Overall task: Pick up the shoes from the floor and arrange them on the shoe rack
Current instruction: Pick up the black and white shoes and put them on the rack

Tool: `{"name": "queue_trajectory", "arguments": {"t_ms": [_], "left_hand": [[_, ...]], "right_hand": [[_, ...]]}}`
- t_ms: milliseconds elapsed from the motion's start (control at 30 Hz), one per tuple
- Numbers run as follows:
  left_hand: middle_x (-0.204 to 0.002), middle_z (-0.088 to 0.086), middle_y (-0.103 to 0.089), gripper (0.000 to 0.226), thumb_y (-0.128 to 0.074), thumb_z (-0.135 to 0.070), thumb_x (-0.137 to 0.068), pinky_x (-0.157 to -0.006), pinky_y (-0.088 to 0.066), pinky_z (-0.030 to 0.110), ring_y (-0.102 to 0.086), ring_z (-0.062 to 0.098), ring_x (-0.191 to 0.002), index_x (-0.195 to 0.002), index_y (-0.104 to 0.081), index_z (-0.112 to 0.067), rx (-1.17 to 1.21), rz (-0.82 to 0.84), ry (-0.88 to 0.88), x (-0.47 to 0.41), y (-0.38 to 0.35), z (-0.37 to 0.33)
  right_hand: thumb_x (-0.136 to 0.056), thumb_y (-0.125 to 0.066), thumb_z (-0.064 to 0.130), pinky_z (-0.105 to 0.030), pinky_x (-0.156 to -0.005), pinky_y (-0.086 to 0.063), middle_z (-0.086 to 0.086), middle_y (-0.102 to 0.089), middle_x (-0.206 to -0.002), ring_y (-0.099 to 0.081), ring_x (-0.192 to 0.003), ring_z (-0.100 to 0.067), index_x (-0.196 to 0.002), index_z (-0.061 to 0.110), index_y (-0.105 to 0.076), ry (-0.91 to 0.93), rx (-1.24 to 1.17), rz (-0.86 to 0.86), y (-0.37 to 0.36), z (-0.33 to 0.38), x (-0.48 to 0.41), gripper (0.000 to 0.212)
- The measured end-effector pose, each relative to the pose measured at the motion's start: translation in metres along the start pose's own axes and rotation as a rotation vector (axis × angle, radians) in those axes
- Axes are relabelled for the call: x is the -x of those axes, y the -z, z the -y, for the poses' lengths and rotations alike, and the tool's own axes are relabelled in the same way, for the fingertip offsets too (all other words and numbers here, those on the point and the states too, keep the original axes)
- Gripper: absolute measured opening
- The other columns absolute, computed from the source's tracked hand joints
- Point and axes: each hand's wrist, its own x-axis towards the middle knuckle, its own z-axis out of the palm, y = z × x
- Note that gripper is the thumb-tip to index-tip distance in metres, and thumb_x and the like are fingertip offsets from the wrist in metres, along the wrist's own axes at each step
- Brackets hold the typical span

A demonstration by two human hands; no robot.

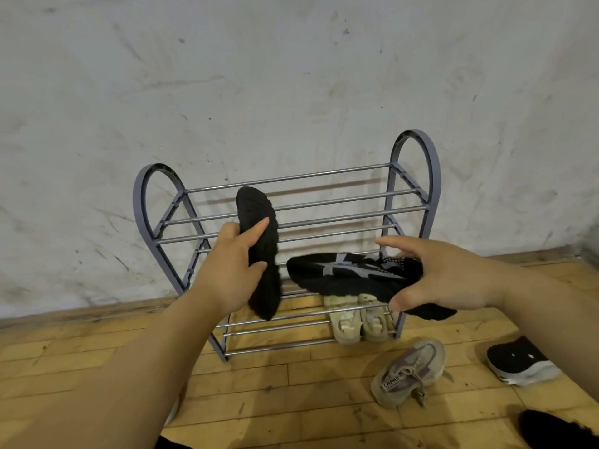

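Wooden floor (pixel 291 384), black shoe (pixel 551 429) cut off bottom-right.

Illumination is moderate, soft and even, with no visible light source. The wall (pixel 291 76) reads flat grey-white without glare. Faint shadows of the shoe rack (pixel 418 176) bars fall on the wall just behind them, which indicates light from the front and above. The wooden floor (pixel 291 384) shows a dull sheen only. Wide-angle distortion bends the skirting line and stretches both forearms at the lower edges. Detail is soft overall; corners darken slightly, lower right most.
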Motion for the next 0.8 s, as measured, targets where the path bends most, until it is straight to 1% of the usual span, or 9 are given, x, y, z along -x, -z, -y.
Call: {"name": "queue_trajectory", "arguments": {"t_ms": [67, 133, 200, 267, 367, 467, 567, 700, 800], "left_hand": [[-0.129, -0.001, -0.035, 0.076, -0.062, -0.017, -0.101, -0.088, -0.047, 0.028, -0.053, 0.018, -0.097, -0.161, -0.022, -0.04, -0.067, -0.049, 0.009, -0.001, 0.001, -0.003], [-0.129, 0.001, -0.036, 0.076, -0.059, -0.016, -0.102, -0.083, -0.047, 0.027, -0.054, 0.018, -0.093, -0.161, -0.02, -0.042, -0.078, -0.071, 0.013, 0.002, 0.002, -0.008], [-0.127, -0.002, -0.035, 0.076, -0.059, -0.02, -0.103, -0.086, -0.046, 0.027, -0.054, 0.017, -0.098, -0.161, -0.018, -0.045, -0.007, -0.073, 0.0, 0.007, 0.003, -0.018], [-0.128, -0.006, -0.034, 0.076, -0.061, -0.026, -0.102, -0.092, -0.044, 0.025, -0.05, 0.013, -0.105, -0.16, -0.017, -0.047, 0.08, -0.098, -0.023, 0.011, 0.005, -0.034], [-0.133, -0.01, -0.047, 0.08, -0.068, -0.027, -0.098, -0.094, -0.051, 0.025, -0.058, 0.009, -0.112, -0.157, -0.02, -0.053, 0.404, -0.243, -0.001, 0.016, 0.013, -0.054], [-0.125, -0.017, -0.066, 0.088, -0.073, -0.015, -0.094, -0.077, -0.06, 0.02, -0.072, 0.004, -0.1, -0.158, -0.023, -0.049, 0.831, -0.312, 0.034, 0.025, 0.018, -0.075], [-0.122, -0.012, -0.072, 0.085, -0.074, -0.015, -0.094, -0.073, -0.057, 0.016, -0.072, 0.002, -0.101, -0.157, -0.024, -0.04, 0.962, -0.269, 0.028, 0.032, 0.011, -0.094], [-0.123, -0.011, -0.073, 0.044, -0.056, -0.003, -0.101, -0.076, -0.057, 0.017, -0.071, 0.007, -0.107, -0.136, -0.043, -0.028, 1.023, -0.071, -0.026, 0.031, 0.012, -0.098], [-0.136, -0.018, -0.064, 0.062, -0.048, 0.01, -0.098, -0.089, -0.056, 0.021, -0.064, 0.003, -0.118, -0.144, -0.046, -0.032, 0.992, 0.089, -0.129, 0.03, 0.016, -0.094]], "right_hand": [[-0.07, -0.089, 0.047, -0.018, -0.091, -0.037, 0.016, -0.043, -0.145, -0.047, -0.127, -0.007, -0.155, 0.048, -0.028, -0.025, -0.031, -0.108, -0.001, 0.001, 0.001, 0.105], [-0.071, -0.089, 0.046, -0.01, -0.079, -0.039, 0.021, -0.05, -0.133, -0.055, -0.104, 0.0, -0.151, 0.046, -0.034, -0.023, -0.089, -0.212, -0.01, 0.009, 0.001, 0.097], [-0.073, -0.089, 0.046, -0.005, -0.073, -0.039, 0.033, -0.051, -0.117, -0.057, -0.092, 0.007, -0.141, 0.054, -0.034, 0.024, -0.163, -0.302, -0.026, 0.023, 0.001, 0.088], [-0.074, -0.087, 0.048, -0.01, -0.078, -0.044, 0.038, -0.052, -0.112, -0.059, -0.096, 0.01, -0.133, 0.06, -0.034, 0.063, -0.275, -0.363, -0.042, 0.032, 0.001, 0.081], [-0.079, -0.084, 0.048, -0.018, -0.087, -0.05, 0.036, -0.051, -0.115, -0.061, -0.106, 0.004, -0.145, 0.053, -0.034, 0.051, -0.487, -0.382, -0.053, 0.044, 0.001, 0.082], [-0.084, -0.081, 0.041, -0.022, -0.092, -0.054, 0.025, -0.058, -0.128, -0.065, -0.107, 0.001, -0.148, 0.054, -0.034, 0.072, -0.772, -0.329, -0.06, 0.059, 0.0, 0.08], [-0.077, -0.083, 0.041, -0.044, -0.103, -0.054, 0.011, -0.063, -0.135, -0.069, -0.115, -0.011, -0.149, 0.057, -0.034, 0.113, -0.99, -0.272, -0.068, 0.071, 0.0, 0.089], [-0.074, -0.088, 0.035, -0.051, -0.11, -0.048, 0.004, -0.067, -0.136, -0.068, -0.12, -0.019, -0.149, 0.058, -0.033, 0.129, -1.197, -0.29, -0.067, 0.073, -0.004, 0.095], [-0.076, -0.09, 0.034, -0.053, -0.11, -0.047, 0.005, -0.065, -0.139, -0.069, -0.119, -0.021, -0.148, 0.062, -0.033, 0.16, -1.229, -0.313, -0.061, 0.073, -0.003, 0.096]]}}
